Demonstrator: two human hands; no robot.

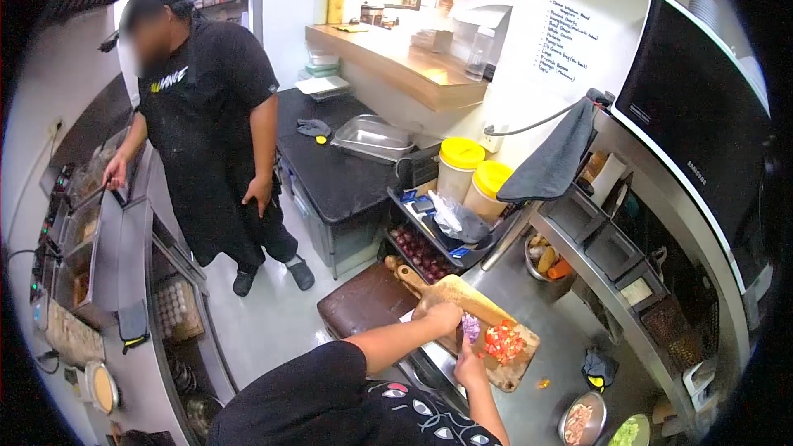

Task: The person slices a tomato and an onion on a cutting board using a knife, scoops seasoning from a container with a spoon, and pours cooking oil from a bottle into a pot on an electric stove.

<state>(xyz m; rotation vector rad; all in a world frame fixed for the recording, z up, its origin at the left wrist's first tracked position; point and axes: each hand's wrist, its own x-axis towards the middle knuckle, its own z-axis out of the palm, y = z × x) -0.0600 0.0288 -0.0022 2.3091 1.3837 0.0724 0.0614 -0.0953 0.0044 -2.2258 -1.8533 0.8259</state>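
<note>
Both hands are over a wooden cutting board (510,374). My left hand (443,319) is closed, knuckles up, at the left edge of a small pile of chopped red onion (471,328). My right hand (471,366) is closed just below the onion, with a finger stretched toward it. What either hand grips is hidden; no blade can be made out. Chopped red and orange vegetable pieces (504,341) lie on the board to the right of the onion.
A co-worker (211,107) stands at the fryers on the left. Metal bowls (582,419) of chopped food stand at lower right. Yellow-lidded tubs (461,154) sit above a crate of red onions (420,254). A grey cloth (552,154) hangs beside the microwave (690,132).
</note>
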